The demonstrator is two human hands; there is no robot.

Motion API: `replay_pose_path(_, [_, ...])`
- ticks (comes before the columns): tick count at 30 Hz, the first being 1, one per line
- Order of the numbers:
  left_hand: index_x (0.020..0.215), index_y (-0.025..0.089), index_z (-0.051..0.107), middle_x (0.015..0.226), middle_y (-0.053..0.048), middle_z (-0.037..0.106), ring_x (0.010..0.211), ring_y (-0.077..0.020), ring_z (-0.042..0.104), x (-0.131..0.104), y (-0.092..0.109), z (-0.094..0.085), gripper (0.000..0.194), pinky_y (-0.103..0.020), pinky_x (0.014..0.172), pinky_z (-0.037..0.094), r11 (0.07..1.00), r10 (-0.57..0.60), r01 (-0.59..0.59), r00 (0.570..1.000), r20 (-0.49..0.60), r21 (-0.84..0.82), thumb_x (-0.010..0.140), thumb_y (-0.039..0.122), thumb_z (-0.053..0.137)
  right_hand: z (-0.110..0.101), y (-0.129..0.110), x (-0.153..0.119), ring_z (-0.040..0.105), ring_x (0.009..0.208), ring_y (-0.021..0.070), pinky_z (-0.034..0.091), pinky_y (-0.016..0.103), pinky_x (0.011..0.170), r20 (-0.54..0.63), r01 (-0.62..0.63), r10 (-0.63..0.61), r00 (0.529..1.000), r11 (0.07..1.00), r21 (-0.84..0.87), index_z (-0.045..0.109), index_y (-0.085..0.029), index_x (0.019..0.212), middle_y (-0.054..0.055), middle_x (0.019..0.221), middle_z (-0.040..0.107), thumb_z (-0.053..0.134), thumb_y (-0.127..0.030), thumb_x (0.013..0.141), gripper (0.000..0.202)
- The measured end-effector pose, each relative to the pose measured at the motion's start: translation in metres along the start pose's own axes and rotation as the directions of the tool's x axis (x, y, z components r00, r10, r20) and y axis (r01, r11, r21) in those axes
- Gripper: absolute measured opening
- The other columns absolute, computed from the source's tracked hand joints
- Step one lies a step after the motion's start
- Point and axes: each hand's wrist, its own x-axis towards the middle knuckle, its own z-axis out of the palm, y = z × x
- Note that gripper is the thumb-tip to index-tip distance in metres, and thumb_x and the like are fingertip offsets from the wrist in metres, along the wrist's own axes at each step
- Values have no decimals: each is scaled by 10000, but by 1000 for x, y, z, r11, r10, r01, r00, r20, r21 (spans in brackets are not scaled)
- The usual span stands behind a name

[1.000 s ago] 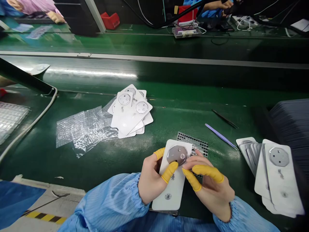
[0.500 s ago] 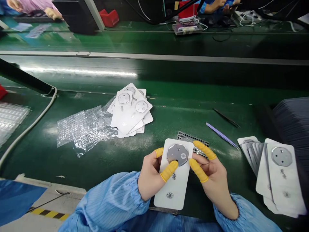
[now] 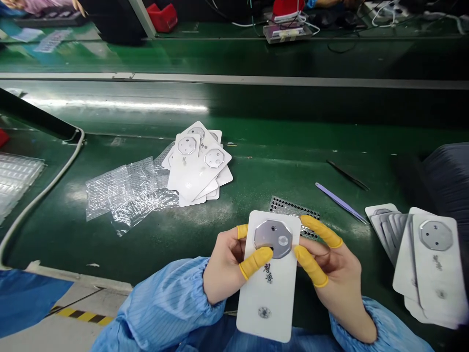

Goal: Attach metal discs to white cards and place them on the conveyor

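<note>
A white rectangular panel [image 3: 266,293] with a grey octagonal plate, dark characters and a small round emblem is held tilted up in front of me. My left hand [image 3: 232,264] grips its left side, yellow-cotted thumb on the front by the octagon and fingers partly hidden behind. My right hand [image 3: 331,264] pinches the right edge near the octagon between thumb and a finger, while its yellow-cotted index finger stretches past the upper corner. Behind the panel lies a sheet of small black dots [image 3: 295,208], partly covered by the hands.
Purple tweezers [image 3: 341,203] and black tweezers [image 3: 347,174] lie right of centre. Similar panels are stacked at right [image 3: 436,274] and back left [image 3: 200,171], beside bubble bags [image 3: 135,190]. A dark arm with a cable [image 3: 47,195] stands left; a raised ledge [image 3: 234,80] runs behind.
The panel has come up closer to my view and its lower end has swung slightly right. Both hands keep their places on it; the right hand has shifted right with its edge.
</note>
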Motion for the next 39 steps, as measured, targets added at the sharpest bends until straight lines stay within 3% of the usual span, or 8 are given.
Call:
replay_pose_path(11, [842, 155, 737, 727, -35, 733, 582, -128, 668, -5, 6, 3, 97, -184, 541, 553, 994, -51, 50, 999, -4, -98, 749, 183, 733, 1, -7, -1, 732, 713, 196, 632, 238, 573, -44, -64, 63, 997, 998, -23, 579, -288, 1175, 29, 896, 754, 663, -223, 831, 359])
replay_pose_path(20, [798, 136, 724, 698, -43, 710, 557, -132, 643, -2, 4, 2, 118, -194, 516, 531, 997, -74, 73, 996, -60, -3, 714, 213, 757, 6, -10, -2, 731, 757, 205, 644, 267, 616, -37, -25, 23, 999, 998, -55, 573, -305, 1200, 23, 924, 749, 662, -210, 830, 391])
replay_pose_path(25, [827, 125, 728, 758, -69, 723, 618, -151, 661, 1, 5, 0, 122, -211, 555, 542, 999, -31, 31, 999, -9, -8, 738, 207, 735, 5, -9, -3, 729, 774, 182, 633, 238, 656, -30, -29, 28, 999, 999, -40, 577, -313, 1196, 2, 922, 748, 658, -198, 834, 388])
replay_pose_path(33, [856, 98, 735, 772, -99, 732, 655, -180, 679, 6, 1, -9, 179, -246, 592, 550, 994, -105, 104, 994, 22, 20, 742, 236, 743, 5, -5, 0, 730, 747, 202, 634, 235, 620, -30, -27, 25, 999, 998, -52, 589, -286, 1182, 17, 881, 755, 668, -175, 820, 387])
replay_pose_path(39, [878, 135, 720, 790, -60, 733, 654, -154, 684, 6, 1, -7, 147, -218, 597, 549, 996, -81, 83, 993, 85, -23, 780, 244, 710, -1, 0, 0, 731, 746, 204, 638, 244, 619, -49, -13, 9, 999, 996, -89, 578, -250, 1193, 41, 878, 755, 664, -184, 824, 384])
